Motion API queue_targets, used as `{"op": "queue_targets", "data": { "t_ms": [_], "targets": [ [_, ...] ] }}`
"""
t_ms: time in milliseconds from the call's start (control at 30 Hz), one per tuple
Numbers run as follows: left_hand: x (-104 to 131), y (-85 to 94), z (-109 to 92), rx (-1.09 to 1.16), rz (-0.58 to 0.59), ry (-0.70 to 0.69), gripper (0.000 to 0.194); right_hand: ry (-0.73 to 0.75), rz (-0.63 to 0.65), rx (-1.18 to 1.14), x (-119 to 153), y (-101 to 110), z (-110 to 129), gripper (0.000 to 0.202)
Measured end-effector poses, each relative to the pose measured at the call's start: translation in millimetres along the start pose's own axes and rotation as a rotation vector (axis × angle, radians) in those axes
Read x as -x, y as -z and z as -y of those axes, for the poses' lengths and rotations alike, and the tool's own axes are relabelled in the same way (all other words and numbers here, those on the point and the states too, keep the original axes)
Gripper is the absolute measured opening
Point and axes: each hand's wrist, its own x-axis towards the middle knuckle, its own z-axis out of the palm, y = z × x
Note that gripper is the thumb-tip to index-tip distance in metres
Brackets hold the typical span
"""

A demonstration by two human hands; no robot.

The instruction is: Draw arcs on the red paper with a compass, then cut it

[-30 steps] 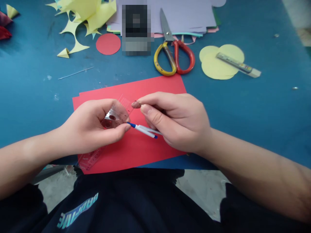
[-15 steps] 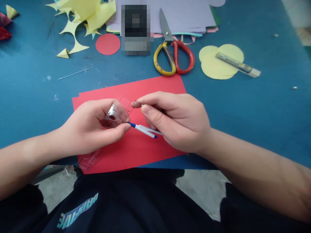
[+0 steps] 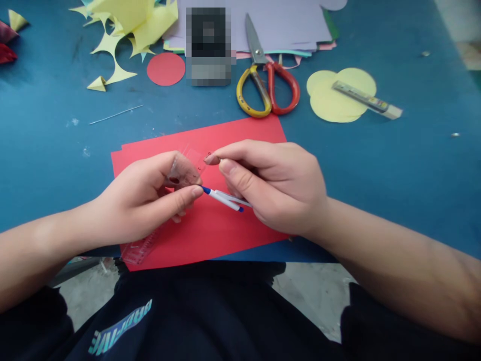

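Observation:
My left hand (image 3: 150, 195) is closed, thumb and index tip pressed together at the blue end of a white and blue pen (image 3: 225, 199), which points right. Beside the pen a thin pale strip runs to my right hand; its kind is unclear. My right hand (image 3: 278, 183) is in a pinch, with something tiny and dark at its fingertips, too small to name. Under my left hand a clear plastic ruler (image 3: 141, 249) lies slantwise on red paper (image 3: 225, 233); its middle is hidden. Below the index finger of my left hand is a small dark red spot.
Scissors (image 3: 258, 57) with yellow and red handles lie beyond the paper. A thin needle-like rod (image 3: 116, 114), a red disc (image 3: 166, 69) and yellow scraps (image 3: 112, 45) are at left. Yellow discs (image 3: 326, 103) bear a narrow case (image 3: 366, 100). Behind are stacked sheets (image 3: 285, 25) and a blurred dark object (image 3: 208, 45).
The shiny silver patch seen inside my left hand is gone from sight, and fingertips now show beneath its thumb. The left thumb and pen have risen slightly. The right hand has barely moved.

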Motion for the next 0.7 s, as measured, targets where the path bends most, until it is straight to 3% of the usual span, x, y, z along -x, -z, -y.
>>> {"op": "queue_targets", "data": {
  "t_ms": [367,700],
  "targets": [
    [2.7,2.5,-4.6,-0.017,0.027,0.004,0.015,-0.030,0.018,-0.026,0.9,1.0,0.1,0.021],
    [3.7,4.1,1.6,0.057,0.023,0.055,0.027,0.058,0.010,-0.025,-1.6,0.4,1.0,0.023]
  ]
}}
